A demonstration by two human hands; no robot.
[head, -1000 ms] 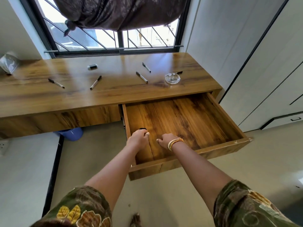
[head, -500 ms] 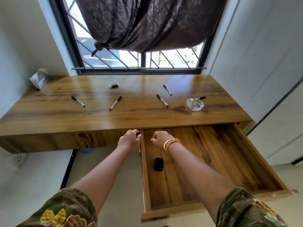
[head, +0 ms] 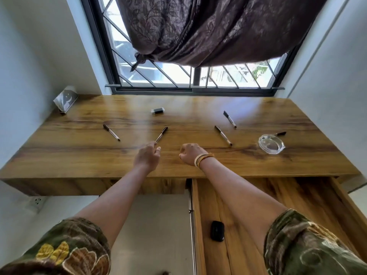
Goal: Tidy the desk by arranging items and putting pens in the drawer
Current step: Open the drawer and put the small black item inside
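Note:
Several black-capped pens lie scattered on the wooden desk [head: 79,155]: one far left [head: 111,132], one in the middle [head: 161,134], two to the right [head: 223,135] [head: 230,119], and one [head: 280,133] behind a glass ashtray [head: 271,144]. My left hand [head: 148,155] reaches over the desk, its fingertips at the near end of the middle pen, holding nothing. My right hand [head: 191,154] hovers beside it with fingers curled and empty. The drawer [head: 297,205] below the desk's right half stands pulled out, with a small black case [head: 217,231] inside.
A small black and silver object [head: 157,110] lies near the window at the back. A clear plastic packet [head: 65,99] leans in the back left corner. White cabinet doors stand to the right. A wall socket [head: 37,201] sits under the desk at left.
Both hands rose from the drawer, where the black case stayed, to above the desk top. My left hand now reaches the middle pen. The view tilted up toward the window.

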